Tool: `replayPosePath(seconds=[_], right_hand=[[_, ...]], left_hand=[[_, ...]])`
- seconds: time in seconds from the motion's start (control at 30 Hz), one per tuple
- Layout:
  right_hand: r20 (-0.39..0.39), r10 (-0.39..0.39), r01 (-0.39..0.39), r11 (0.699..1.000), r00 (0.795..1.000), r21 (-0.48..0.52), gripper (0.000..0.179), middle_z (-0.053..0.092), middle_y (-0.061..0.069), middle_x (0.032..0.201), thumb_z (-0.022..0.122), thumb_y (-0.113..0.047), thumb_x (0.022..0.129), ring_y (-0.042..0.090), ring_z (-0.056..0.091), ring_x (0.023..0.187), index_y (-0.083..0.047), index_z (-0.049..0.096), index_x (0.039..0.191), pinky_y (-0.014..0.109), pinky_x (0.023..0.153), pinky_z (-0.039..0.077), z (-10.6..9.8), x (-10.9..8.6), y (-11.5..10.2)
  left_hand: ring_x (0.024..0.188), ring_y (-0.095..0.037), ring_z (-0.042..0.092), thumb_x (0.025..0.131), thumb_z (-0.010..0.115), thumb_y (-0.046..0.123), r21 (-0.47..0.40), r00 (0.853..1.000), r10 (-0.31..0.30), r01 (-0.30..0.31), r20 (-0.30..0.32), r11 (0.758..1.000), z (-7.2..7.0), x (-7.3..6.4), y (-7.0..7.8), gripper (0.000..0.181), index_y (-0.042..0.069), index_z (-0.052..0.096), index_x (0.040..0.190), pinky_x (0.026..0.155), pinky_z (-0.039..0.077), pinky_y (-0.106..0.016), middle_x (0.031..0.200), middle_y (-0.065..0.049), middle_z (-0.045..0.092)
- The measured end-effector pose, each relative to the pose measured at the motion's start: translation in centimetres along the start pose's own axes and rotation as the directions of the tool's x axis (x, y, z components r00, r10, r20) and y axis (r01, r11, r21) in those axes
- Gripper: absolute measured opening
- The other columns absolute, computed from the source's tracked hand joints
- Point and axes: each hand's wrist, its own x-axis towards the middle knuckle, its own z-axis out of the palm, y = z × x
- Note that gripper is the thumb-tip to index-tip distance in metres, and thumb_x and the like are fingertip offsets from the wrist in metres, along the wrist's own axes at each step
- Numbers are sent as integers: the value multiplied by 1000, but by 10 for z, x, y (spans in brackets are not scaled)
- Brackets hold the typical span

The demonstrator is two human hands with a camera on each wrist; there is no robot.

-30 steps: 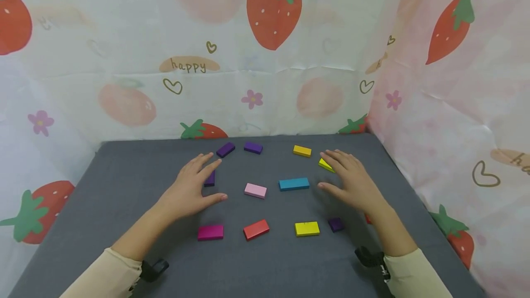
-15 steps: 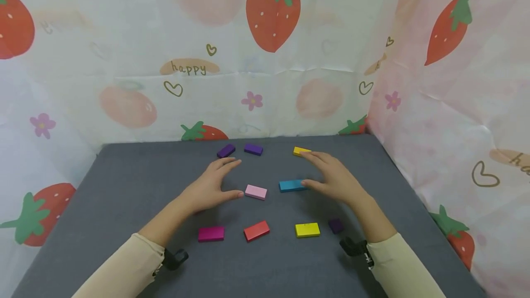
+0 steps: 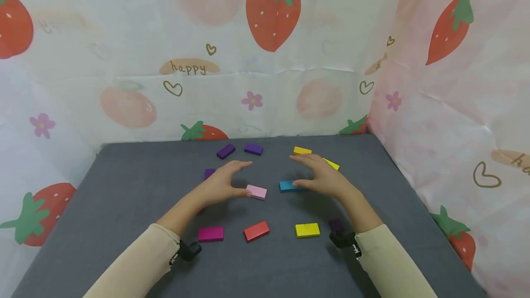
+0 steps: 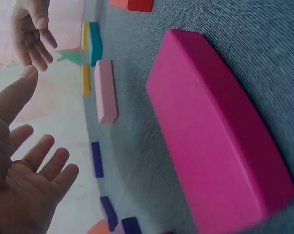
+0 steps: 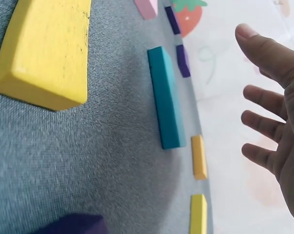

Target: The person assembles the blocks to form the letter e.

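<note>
Above the middle of the grey tabletop (image 3: pixel 120 206), two bare hands hung with nothing in their grasp. The left hand (image 3: pixel 221 185) had its thumb parted from loosely bent fingers; in the head view that thumb overlapped the pink block (image 3: pixel 257 192), but the left wrist view showed a gap between them. The right hand (image 3: pixel 327 179) was spread much the same way, its thumb over the blue block (image 3: pixel 287 186), which it did not touch either. Such a raised, mirrored posture probably kept the blocks below undisturbed.

Nearer the person lay the magenta block (image 3: pixel 210 234), the red block (image 3: pixel 256 231) and the near yellow block (image 3: pixel 307 230), all flat and well apart, perhaps so that each could be reached singly. Beside the right wrist sat a dark purple block (image 3: pixel 336 225), partly hidden.

Toward the back edge, two purple blocks (image 3: pixel 253 149) lay on the left and an orange block (image 3: pixel 302 150) on the right. The far yellow block (image 3: pixel 331 164) showed behind the right hand. The strawberry-print sheet (image 3: pixel 273 105) beyond presumably served as a plain screen.
</note>
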Motion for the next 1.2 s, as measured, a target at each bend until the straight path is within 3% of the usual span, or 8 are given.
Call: replayPosePath(seconds=[0.33,0.6,0.77,1.2], right_hand=[[78,65,-73,992,995,102,74,47,10,156,82,-36,88,34,37,146,-17,50,152,59,117,32,12,16,8],[119,69,-84,989,991,125,68,54,9,144,84,-34,86,32,47,135,-12,58,145,55,113,38,17,21,11],[145,80,-100,986,986,132,63,58,7,136,84,-35,86,28,50,127,-14,62,142,53,109,42,21,24,14],[209,103,-149,964,973,220,53,62,4,127,83,-31,87,23,56,118,-15,68,135,50,107,45,31,24,20]], left_hand=[[139,-27,49,85,86,29,-77,999,-31,35,45,996,17,19,-11,76,16,50,151,114,41,-49,150,-5,54],[138,-26,51,85,86,24,-136,994,-74,84,76,987,24,28,-12,71,17,54,149,113,42,-47,148,-4,57],[140,-27,50,85,85,20,-166,993,-61,77,96,983,28,32,-14,70,13,54,148,115,40,-47,149,-6,56],[128,-22,57,83,87,15,-141,992,-54,71,118,988,37,36,-17,64,12,61,141,111,44,-44,137,-3,64]])
